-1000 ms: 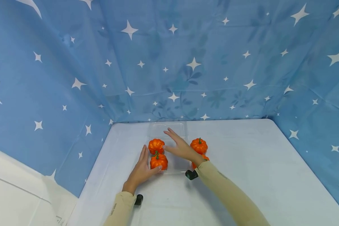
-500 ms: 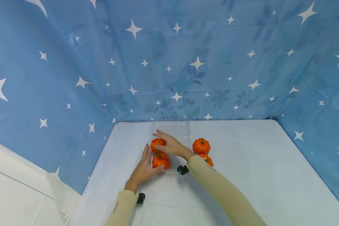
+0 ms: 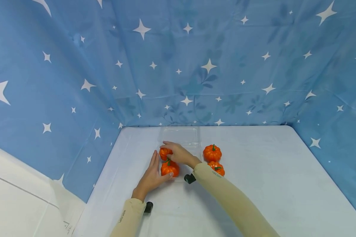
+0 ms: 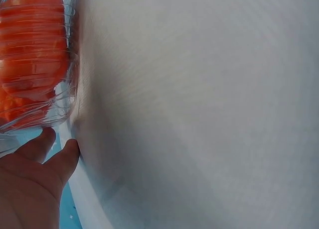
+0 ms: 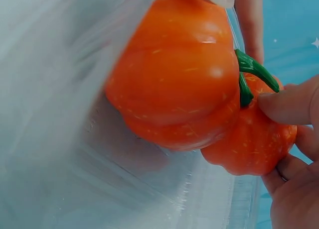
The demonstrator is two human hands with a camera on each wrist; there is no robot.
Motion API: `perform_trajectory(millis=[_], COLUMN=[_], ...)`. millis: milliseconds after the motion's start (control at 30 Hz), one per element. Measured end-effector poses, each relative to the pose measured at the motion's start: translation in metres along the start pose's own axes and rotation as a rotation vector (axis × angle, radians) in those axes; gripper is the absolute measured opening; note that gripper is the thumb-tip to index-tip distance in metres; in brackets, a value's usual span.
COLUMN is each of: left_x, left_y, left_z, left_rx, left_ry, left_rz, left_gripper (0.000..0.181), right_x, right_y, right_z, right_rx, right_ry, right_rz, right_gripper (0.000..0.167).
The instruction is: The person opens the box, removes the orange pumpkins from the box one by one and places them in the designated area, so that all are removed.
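Grips a boxed pumpkin in right hand; rests straight-fingered left hand against box; wears sleeves with illegible print.

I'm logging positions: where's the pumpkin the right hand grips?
In the head view, the gripped pumpkin sits in the left half of the clear container, just behind another pumpkin.

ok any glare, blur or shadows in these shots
Head view: evenly lit, soft shadow on the white table below the right sleeve. Left wrist: dim shadow beside the clear plastic container, light streaks on its ridges. Right wrist: bright highlights on the nearer orange pumpkin, the near plastic wall at left blurred.
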State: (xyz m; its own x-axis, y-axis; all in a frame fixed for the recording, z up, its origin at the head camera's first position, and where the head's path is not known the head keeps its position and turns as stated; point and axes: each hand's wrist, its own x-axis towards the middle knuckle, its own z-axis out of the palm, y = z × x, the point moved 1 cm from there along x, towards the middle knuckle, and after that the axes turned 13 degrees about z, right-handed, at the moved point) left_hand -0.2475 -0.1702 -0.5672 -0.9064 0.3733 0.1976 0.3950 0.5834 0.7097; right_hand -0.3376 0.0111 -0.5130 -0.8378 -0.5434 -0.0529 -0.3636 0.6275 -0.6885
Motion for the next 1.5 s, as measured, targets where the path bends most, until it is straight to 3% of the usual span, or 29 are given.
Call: perform_trajectory(millis=[267,633,1133,1500], left_x=[0.002,0.003,0.002,0.0], left_y=[0.001,0.002,0.0,-0.001], left_z=[0.002,0.003,0.002,0.001], left_rx=[-0.009,-0.012,-0.015,-0.005], left_ry=[0.006,0.002,0.004,0.005], left_rz=[0.019,0.012,-0.005,-0.013], left_gripper=[0.124,0.124,0.127,0.128], right_x=[-0.002,-0.008,-0.027,-0.045], right_y=[0.002,-0.001,0.008,0.024], right_z=[-0.004,-0.017,-0.038,-0.046], right_rx=[-0.011,-0.022,0.049,0.167], right_ry=[0.051,0.107,0.188,0.228], right_rz=[-0.041,-0.034,-0.016,0.065], right_gripper=[0.044,0.047,0.048,0.049])
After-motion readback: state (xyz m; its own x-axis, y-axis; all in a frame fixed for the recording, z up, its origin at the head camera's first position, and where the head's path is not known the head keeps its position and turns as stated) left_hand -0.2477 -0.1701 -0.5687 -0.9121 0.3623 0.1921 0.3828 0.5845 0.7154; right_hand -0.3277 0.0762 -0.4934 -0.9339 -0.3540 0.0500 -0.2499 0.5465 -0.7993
